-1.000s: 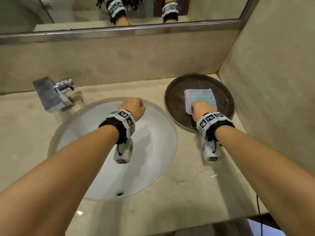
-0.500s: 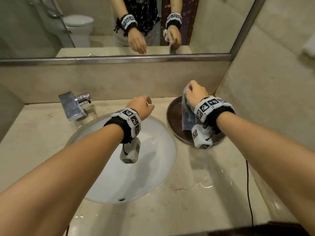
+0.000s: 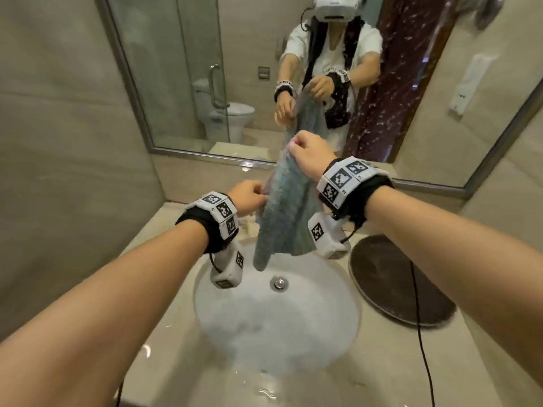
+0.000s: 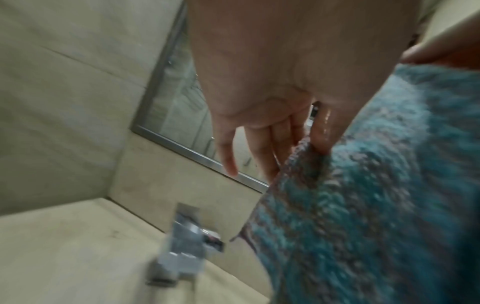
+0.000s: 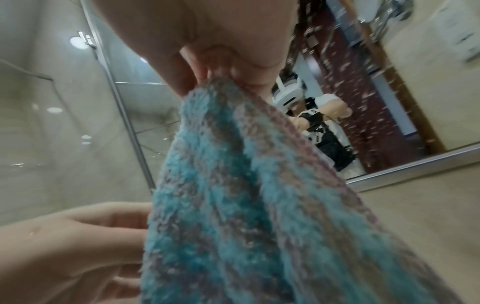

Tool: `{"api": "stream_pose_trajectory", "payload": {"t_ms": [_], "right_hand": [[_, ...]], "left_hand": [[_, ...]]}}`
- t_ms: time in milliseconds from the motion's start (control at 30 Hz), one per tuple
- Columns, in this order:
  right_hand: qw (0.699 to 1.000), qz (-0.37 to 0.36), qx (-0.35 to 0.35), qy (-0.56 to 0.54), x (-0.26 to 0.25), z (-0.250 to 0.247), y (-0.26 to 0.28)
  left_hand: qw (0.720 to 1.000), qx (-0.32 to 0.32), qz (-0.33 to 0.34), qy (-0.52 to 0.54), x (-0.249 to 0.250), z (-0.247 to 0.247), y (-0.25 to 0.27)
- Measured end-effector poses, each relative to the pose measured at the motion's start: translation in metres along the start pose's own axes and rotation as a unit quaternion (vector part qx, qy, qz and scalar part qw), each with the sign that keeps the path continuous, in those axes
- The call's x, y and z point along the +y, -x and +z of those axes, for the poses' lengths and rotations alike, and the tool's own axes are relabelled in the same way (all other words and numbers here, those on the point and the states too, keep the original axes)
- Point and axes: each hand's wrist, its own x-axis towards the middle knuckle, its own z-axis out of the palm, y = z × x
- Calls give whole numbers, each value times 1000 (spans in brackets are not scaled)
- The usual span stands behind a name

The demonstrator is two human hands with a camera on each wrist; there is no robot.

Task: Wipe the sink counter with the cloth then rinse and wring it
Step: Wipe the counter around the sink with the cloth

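A beige stone bathroom with a wide mirror (image 3: 264,69) on the back wall frames a pale worktop (image 3: 382,362) with a round white sink (image 3: 276,318) let into it and a dark round tray (image 3: 399,283) to the right of the basin. The cloth (image 3: 282,212), a fluffy teal and mauve weave, hangs in the air above the sink, between the two hands. The right hand (image 3: 311,155) pinches its top corner, fingers (image 5: 187,67) clamped together on the hem; the left hand (image 3: 249,198) takes the side edge lower down between thumb and fingertips (image 4: 322,135), the other fingers spread loose. The cloth looks light, limp and thick-piled: it folds under its own weight, will not slip from a pinch, and should grow heavier once wet. It is best held by its corners or hems to spread it, then bunched flat under the palm for wiping. A second ago it lay folded on the tray under the right hand while the left hand hung curled over the basin; half a second ago the right hand had raised it off the tray. Now it hangs unfolded over the sink, the left hand has joined it, and the tray is bare. The faucet (image 4: 187,242) stands on the worktop just left of the cloth.
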Motion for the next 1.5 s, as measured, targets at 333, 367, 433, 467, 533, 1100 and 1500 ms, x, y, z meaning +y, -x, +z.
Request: {"api": "stream_pose_trajectory", "payload": {"t_ms": [333,367,433,467,533,1100,1500], "right_hand": [[965,-39,-227,124,-75,134,28],[957,-51,-252,132,-80,144,34],[942,-69,-298,136,-90,161,44],[935,-74,-324,128,-95,169,49],[924,-65,-369,78,-104,183,53],[911,-52,-382,149,-29,312,70],[826,-76,-468,305,32,363,78]], "left_hand": [[975,29,-178,-129,-141,-89,116],[974,18,-190,-120,-152,-95,128],[971,-17,-213,-106,-170,-105,150],[968,-37,-224,-103,-177,-109,158],[962,-55,-248,-100,-189,-116,172],[941,-68,-294,-152,-282,9,154],[916,-185,-298,-193,-326,48,128]]}}
